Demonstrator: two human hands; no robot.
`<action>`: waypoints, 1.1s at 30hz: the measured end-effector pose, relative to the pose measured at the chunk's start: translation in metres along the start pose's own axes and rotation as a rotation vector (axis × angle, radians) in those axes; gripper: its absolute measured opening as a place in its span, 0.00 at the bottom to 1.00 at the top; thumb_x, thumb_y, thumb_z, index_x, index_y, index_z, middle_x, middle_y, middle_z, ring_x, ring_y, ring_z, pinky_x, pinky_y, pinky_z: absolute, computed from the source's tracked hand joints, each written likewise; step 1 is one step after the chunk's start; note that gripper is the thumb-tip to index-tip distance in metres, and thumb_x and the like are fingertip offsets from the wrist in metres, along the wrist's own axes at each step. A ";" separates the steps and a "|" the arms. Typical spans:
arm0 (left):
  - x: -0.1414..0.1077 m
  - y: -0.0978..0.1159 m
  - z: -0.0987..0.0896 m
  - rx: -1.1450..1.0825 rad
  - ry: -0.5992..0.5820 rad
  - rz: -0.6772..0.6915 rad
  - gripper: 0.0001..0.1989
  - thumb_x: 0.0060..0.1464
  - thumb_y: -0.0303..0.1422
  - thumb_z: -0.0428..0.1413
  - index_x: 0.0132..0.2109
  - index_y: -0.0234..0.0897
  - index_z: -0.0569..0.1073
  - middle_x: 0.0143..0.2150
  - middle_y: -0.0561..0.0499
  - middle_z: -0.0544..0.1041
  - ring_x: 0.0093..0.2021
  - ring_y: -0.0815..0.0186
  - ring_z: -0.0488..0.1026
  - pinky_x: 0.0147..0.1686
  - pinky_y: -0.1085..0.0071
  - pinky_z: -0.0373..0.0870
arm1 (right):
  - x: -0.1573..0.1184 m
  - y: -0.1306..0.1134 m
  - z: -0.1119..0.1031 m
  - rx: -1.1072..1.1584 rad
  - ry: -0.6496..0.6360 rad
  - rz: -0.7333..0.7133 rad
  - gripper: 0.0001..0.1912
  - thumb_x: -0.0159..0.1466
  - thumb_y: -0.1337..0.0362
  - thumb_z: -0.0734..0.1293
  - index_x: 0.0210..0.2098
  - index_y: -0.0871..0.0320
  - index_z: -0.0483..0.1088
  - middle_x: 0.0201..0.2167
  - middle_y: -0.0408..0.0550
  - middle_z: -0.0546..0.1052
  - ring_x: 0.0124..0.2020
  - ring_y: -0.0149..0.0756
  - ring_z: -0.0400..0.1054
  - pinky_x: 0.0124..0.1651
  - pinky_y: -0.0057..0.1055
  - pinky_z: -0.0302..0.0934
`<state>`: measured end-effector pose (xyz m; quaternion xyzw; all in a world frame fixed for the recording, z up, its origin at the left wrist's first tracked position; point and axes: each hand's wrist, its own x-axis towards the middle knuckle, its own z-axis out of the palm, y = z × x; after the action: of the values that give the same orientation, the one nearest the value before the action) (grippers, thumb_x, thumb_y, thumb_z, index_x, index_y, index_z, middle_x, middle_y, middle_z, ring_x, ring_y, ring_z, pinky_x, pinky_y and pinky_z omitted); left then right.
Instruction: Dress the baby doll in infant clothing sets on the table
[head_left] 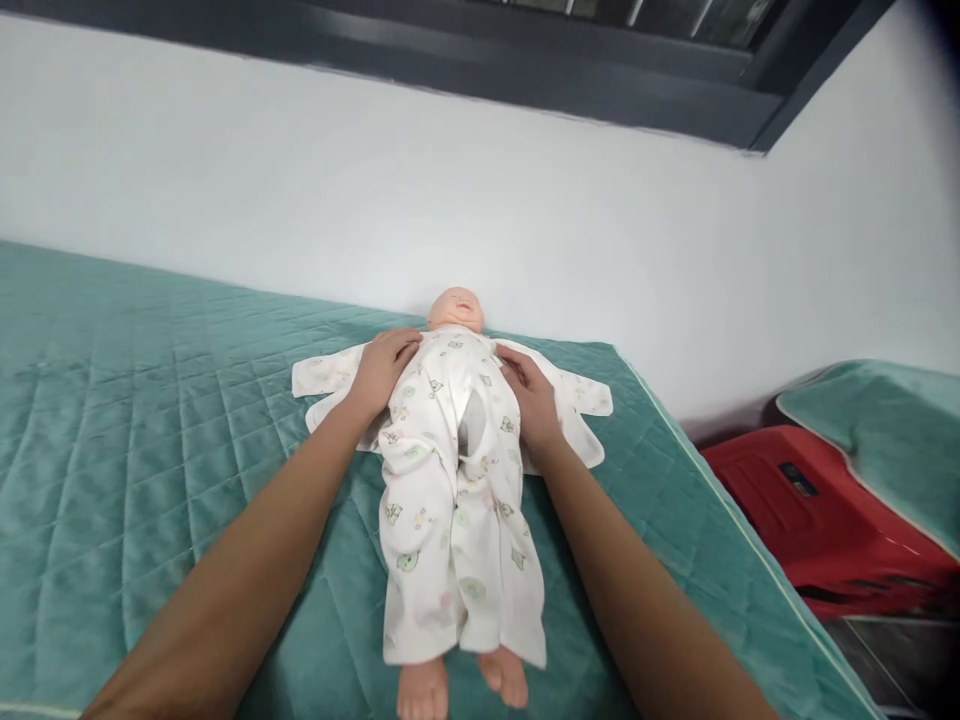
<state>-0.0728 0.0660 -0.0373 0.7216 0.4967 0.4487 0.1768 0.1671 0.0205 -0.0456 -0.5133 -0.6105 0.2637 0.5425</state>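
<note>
A baby doll (455, 308) lies on its back, its head toward the wall and its bare feet toward me. White patterned trousers (420, 520) cover its legs and reach high up its body. Under it a white patterned top (330, 372) is spread, with both sleeves stretched out sideways. My left hand (386, 368) rests at the doll's left-hand side in view, near the chest, fingers bent against the cloth. At the opposite side my right hand (531, 392) touches the trousers' upper edge, its fingertips partly hidden. Whether either hand pinches cloth is unclear.
A green quilted cover (187, 420) lies under the doll, with its edge at the right. Beyond that edge are a red plastic chair (810, 500) and another green cloth (885, 440). A white wall (375, 180) and a dark window frame (525, 70) stand behind.
</note>
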 end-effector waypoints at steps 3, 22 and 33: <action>-0.040 0.009 -0.012 0.041 0.169 -0.002 0.15 0.62 0.35 0.48 0.47 0.36 0.76 0.51 0.44 0.78 0.55 0.58 0.70 0.60 0.61 0.62 | -0.060 -0.024 -0.009 -0.121 0.117 -0.025 0.20 0.68 0.57 0.60 0.57 0.54 0.69 0.59 0.52 0.73 0.60 0.41 0.66 0.65 0.46 0.57; -0.238 0.149 -0.056 0.005 -0.296 -0.153 0.11 0.51 0.24 0.50 0.39 0.43 0.71 0.42 0.49 0.73 0.45 0.60 0.71 0.44 0.63 0.69 | -0.231 -0.131 0.002 -0.783 -0.304 -0.319 0.17 0.60 0.73 0.64 0.47 0.53 0.73 0.65 0.52 0.66 0.69 0.55 0.54 0.68 0.63 0.48; -0.253 0.141 -0.057 -0.164 -0.192 -0.246 0.04 0.59 0.32 0.49 0.37 0.41 0.69 0.35 0.51 0.75 0.36 0.61 0.71 0.38 0.65 0.66 | -0.245 -0.159 0.005 -0.668 -0.213 -0.470 0.15 0.67 0.72 0.59 0.46 0.50 0.72 0.58 0.48 0.74 0.63 0.46 0.62 0.66 0.54 0.54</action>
<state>-0.0669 -0.2293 -0.0275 0.6782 0.5237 0.3917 0.3352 0.0797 -0.2552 -0.0030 -0.4776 -0.8156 -0.0282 0.3254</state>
